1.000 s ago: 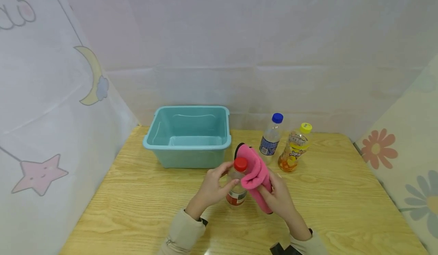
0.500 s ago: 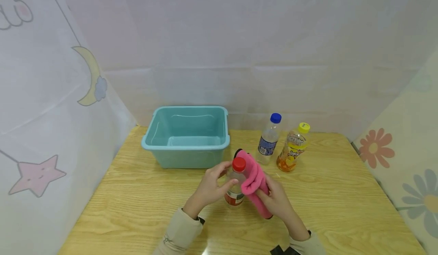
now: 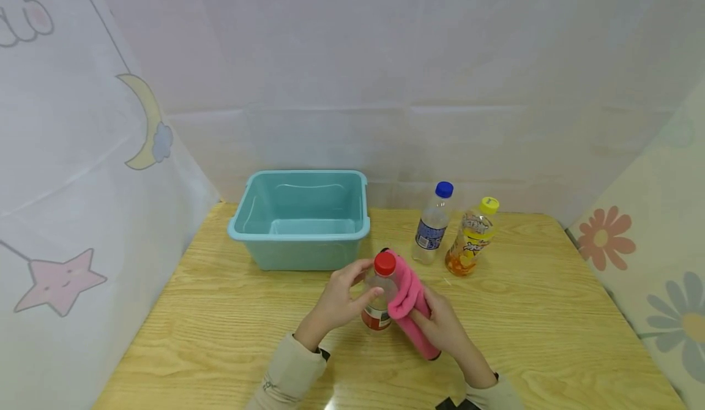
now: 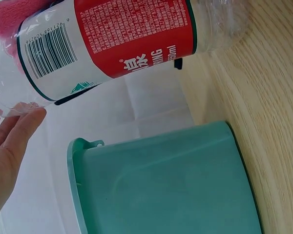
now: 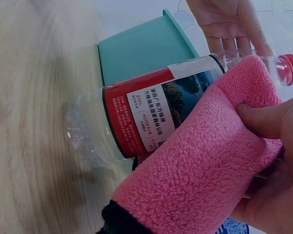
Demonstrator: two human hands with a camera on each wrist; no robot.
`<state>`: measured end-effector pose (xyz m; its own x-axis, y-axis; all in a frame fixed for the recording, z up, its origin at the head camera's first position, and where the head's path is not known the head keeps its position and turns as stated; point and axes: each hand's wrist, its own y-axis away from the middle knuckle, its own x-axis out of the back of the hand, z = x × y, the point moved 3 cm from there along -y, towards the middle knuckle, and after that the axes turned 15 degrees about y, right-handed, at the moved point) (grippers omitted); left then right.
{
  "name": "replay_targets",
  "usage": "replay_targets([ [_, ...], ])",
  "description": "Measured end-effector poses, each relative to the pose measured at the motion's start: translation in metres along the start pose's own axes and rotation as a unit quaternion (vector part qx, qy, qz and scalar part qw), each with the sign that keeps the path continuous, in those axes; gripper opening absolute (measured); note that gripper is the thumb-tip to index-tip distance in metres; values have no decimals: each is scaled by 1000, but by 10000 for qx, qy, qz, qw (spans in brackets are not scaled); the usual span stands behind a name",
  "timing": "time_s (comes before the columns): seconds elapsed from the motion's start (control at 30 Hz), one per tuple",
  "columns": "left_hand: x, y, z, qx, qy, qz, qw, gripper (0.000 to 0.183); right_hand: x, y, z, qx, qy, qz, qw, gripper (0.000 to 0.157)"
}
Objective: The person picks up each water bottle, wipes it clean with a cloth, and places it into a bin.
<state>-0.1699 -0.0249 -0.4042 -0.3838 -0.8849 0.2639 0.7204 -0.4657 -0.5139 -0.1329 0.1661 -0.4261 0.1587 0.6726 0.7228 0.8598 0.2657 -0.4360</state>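
Note:
My left hand [image 3: 339,300] holds a clear plastic bottle [image 3: 387,287] near its shoulder, fingers behind and thumb in front. The bottle stands upright on the wooden table with a red cap [image 3: 385,264]. A red and white label [image 4: 132,34] wraps its middle. In my right hand [image 3: 443,324] is a folded pink fleece towel [image 3: 410,312] with black edging, its thumb pressing on the cloth. The towel [image 5: 210,161] lies against the bottle's right side and covers part of it in the right wrist view.
A teal plastic basin [image 3: 308,254] stands behind the left hand. At the back right are a blue-capped bottle [image 3: 431,232] and a yellow-capped bottle [image 3: 471,242] with some orange liquid. A pale cloth backdrop [image 3: 352,92] rises behind the wooden table [image 3: 220,336].
My right hand has slid the towel down along the bottle's right side, toward me. My left hand keeps its hold, and the bottle stays in place.

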Motion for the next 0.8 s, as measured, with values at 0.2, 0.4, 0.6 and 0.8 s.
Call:
replay_targets([
  [0.2,0,0,0,-17,-12,-13,10000,41,-6,4,1,-305,-43,-312,9990,48],
  [0.4,-1,1,0,36,-11,-2,10000,42,-14,6,7,-627,-182,-624,9959,50],
  [0.6,-1,2,0,36,-76,28,10000,42,-21,7,12,-594,-315,-949,9932,47],
  [0.8,-1,2,1,180,-128,13,9998,43,-27,8,16,-843,-209,-1285,9879,49],
])
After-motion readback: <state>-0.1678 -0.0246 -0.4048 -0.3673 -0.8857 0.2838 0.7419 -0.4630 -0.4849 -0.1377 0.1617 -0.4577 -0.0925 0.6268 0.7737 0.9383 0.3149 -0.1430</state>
